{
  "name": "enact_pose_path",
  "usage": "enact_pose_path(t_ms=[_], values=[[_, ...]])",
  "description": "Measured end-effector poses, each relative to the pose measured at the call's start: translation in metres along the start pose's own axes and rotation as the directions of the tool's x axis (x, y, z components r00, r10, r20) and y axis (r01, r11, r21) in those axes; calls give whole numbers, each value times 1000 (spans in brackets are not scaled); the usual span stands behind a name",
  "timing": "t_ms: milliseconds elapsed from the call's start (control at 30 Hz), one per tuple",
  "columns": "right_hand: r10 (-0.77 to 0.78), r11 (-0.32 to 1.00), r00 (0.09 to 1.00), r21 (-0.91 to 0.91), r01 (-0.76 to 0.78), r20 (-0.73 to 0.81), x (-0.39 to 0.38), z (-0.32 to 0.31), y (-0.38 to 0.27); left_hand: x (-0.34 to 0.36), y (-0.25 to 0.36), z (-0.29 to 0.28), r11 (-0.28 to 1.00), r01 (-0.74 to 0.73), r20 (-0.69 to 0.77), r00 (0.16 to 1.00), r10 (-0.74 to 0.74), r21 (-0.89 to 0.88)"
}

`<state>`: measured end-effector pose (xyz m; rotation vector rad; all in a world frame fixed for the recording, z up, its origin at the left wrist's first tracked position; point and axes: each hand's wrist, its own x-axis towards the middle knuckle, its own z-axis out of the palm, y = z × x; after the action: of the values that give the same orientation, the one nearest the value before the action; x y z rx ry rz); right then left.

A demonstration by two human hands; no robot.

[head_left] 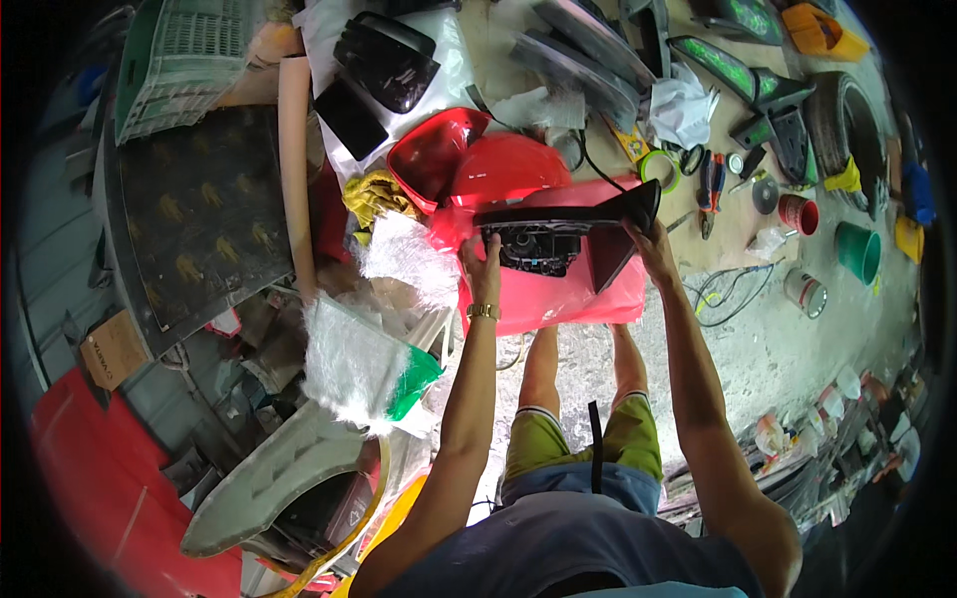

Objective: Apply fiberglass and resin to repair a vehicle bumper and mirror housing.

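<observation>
Between my two hands is a black car side mirror assembly (558, 221), with its inner mechanism showing and a black cable rising from it. My left hand (481, 267) is closed on the housing's left end, a gold watch on that wrist. At the right end, my right hand (651, 247) grips the triangular mounting base. Beneath the assembly lies red plastic sheeting (558, 304) over the table's near edge. Just beyond it rest two glossy red mirror caps, one on the left (431, 154) and one on the right (510, 169). My fingertips are partly hidden.
Pliers (711, 189), green tape (659, 170), a red cup (797, 213) and a green cup (857, 251) are to the right. Black mirror parts (389, 60) lie at the back. On the left stand a green crate (184, 70) and a bundle of white fibre mat (349, 359).
</observation>
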<state>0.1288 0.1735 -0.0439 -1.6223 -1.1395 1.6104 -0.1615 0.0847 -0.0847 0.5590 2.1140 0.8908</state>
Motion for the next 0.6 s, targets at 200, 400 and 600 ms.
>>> enact_pose_path(t_ms=[200,400,600], values=[[36,998,999,47,-37,9,3,10,8,58,55,-4,554,438,433,889,-149,-708],[19,997,999,68,-21,34,5,1,13,61,102,8,522,296,342,940,-8,-800],[66,995,997,66,-70,49,6,-4,16,76,144,26,629,207,301,952,46,-750]])
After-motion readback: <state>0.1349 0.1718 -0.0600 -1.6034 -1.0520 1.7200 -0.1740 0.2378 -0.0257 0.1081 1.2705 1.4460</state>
